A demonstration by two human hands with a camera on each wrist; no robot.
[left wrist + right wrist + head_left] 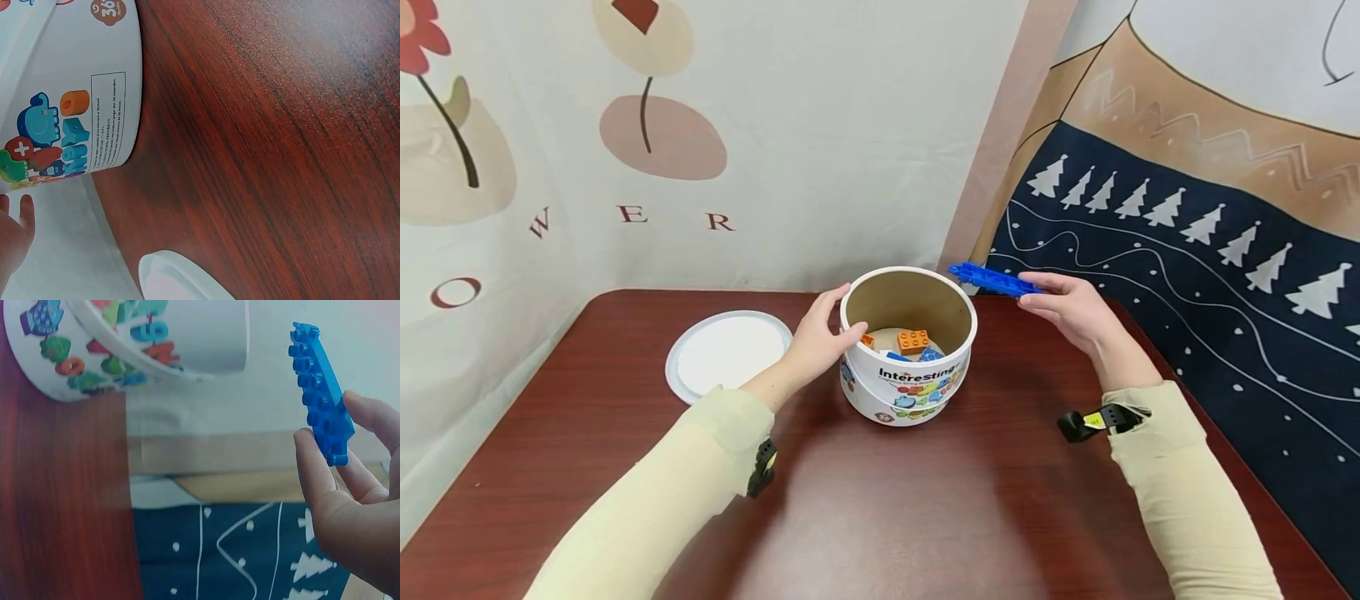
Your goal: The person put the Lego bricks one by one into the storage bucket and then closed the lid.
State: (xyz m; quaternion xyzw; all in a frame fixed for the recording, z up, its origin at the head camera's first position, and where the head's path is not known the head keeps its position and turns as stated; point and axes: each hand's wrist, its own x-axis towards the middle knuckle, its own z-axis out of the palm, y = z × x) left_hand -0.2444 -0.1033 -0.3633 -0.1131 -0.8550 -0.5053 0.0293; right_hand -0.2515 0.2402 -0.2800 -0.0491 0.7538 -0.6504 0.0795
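A white printed bucket [904, 396] stands upright on the table, with orange bricks [913, 342] and blue bricks [930, 354] inside. My left hand [815, 340] holds its left side, thumb over the rim and fingers at the outer wall; in the left wrist view fingertips [26, 203] show right at that wall. To the bucket's right, my right hand [1069, 307] pinches one end of a long blue toy brick [992, 280] between thumb and fingers. The brick is raised about rim height, its free end pointing at the bucket. Two rows of studs and a small end connector show in the right wrist view.
A round white lid [728, 354] lies on the dark red wooden table [880, 517], left of the bucket. Behind the table hangs a pale printed cloth [820, 150]; a navy cloth with white trees [1165, 208] borders its right edge.
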